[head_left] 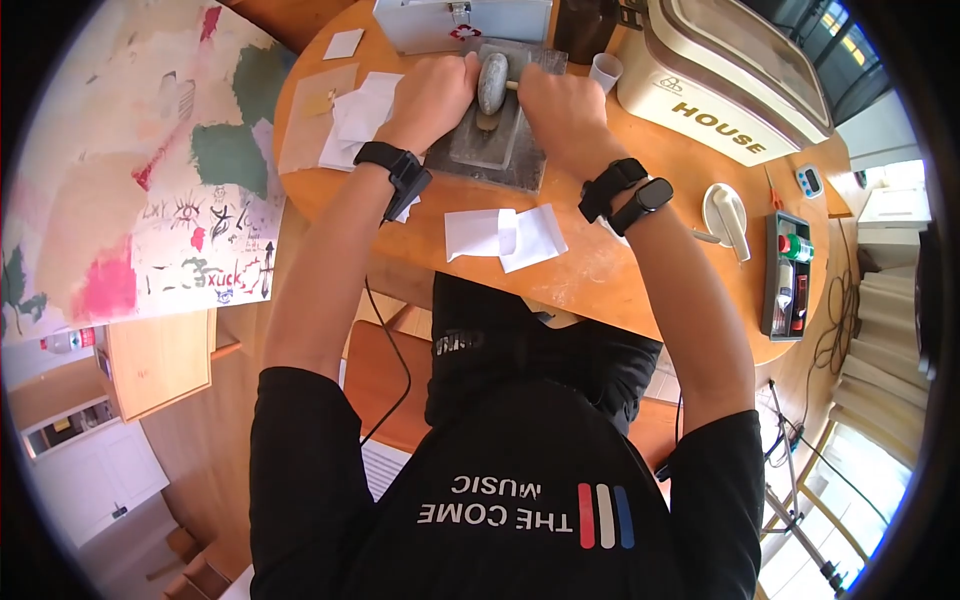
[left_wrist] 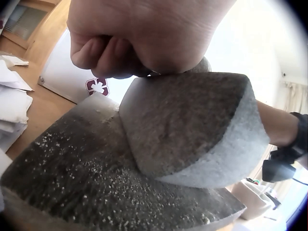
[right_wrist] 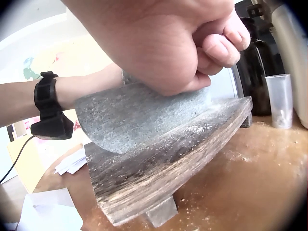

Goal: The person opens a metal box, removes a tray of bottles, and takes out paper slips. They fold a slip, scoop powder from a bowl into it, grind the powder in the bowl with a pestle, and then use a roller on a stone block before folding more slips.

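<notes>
A thick grey grinding stone with a curved edge stands on a flat stone slab, which is dusted with pale grains. My left hand grips the stone's left side, fingers curled in the left wrist view. On the other side, my right hand grips a short pale handle that juts from the stone. The right wrist view shows this hand's fingers curled above the stone. Small feet hold the slab off the wooden table. My palms hide most of the grip.
Behind the slab stand a white box, a dark jar and a translucent cup. A cream HOUSE bin takes up the right. White papers lie left; a dish and a tray of small bottles stand right.
</notes>
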`<state>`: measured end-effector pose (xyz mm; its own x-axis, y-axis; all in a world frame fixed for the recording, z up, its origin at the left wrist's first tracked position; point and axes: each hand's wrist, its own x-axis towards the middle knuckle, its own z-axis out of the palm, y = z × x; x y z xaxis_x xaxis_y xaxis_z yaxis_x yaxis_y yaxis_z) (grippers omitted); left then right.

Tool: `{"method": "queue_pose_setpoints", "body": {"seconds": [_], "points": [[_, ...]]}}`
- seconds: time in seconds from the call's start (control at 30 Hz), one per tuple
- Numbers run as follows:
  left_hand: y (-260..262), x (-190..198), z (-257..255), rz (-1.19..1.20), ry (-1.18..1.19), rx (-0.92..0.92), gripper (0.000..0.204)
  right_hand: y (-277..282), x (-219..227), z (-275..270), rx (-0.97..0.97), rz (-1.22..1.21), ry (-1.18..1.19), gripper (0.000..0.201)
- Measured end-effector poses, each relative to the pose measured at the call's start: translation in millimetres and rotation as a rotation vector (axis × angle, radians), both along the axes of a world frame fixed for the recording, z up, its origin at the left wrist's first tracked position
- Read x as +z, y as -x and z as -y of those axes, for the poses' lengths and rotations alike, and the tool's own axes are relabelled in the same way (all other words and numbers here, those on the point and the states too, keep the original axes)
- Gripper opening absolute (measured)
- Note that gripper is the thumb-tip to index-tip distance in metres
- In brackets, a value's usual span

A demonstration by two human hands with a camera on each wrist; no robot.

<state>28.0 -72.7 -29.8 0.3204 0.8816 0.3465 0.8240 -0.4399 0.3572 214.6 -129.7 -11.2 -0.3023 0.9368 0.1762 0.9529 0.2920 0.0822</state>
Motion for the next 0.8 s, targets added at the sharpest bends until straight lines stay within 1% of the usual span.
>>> {"method": "queue_pose_setpoints", "body": {"seconds": [0.1, 0.17, 0.3, 0.37, 0.47, 0.57, 0.6, 0.67, 0.8], "points": [[1, 2, 1, -0.016, 0.05, 0.012, 0.054, 1, -1, -1, -0.013, -0.027, -0.007, 0.013], [1, 3, 1, -0.034, 0.109, 0.021, 0.053, 3, 2, 0, -0.04, 0.0, -0.001, 0.015], [1, 1, 0, -0.029, 0.067, 0.018, 0.054, 4, 5, 2, -0.05, 0.039, 0.018, 0.014], [0, -1, -1, -0.011, 0.005, 0.014, 0.056, 2, 1, 0, -0.043, 0.02, 0.014, 0.014], [-1, -3, -7, -0.039, -0.008, -0.004, 0.055, 1, -1, -3, -0.044, 0.025, 0.007, 0.015], [-4, 4, -5, -0.036, 0.072, 0.024, 0.057, 0, -4, -6, -0.058, 0.013, 0.001, 0.015], [-5, 6, -5, -0.024, 0.048, 0.025, 0.056, -1, -5, -9, -0.063, 0.006, -0.004, 0.016], [-6, 2, -7, 0.0, -0.001, 0.03, 0.055, -3, -8, -11, -0.041, -0.015, -0.036, 0.01], [-5, -1, -10, -0.001, 0.029, 0.041, 0.056, -5, -6, -12, -0.028, -0.03, -0.042, 0.007]]}}
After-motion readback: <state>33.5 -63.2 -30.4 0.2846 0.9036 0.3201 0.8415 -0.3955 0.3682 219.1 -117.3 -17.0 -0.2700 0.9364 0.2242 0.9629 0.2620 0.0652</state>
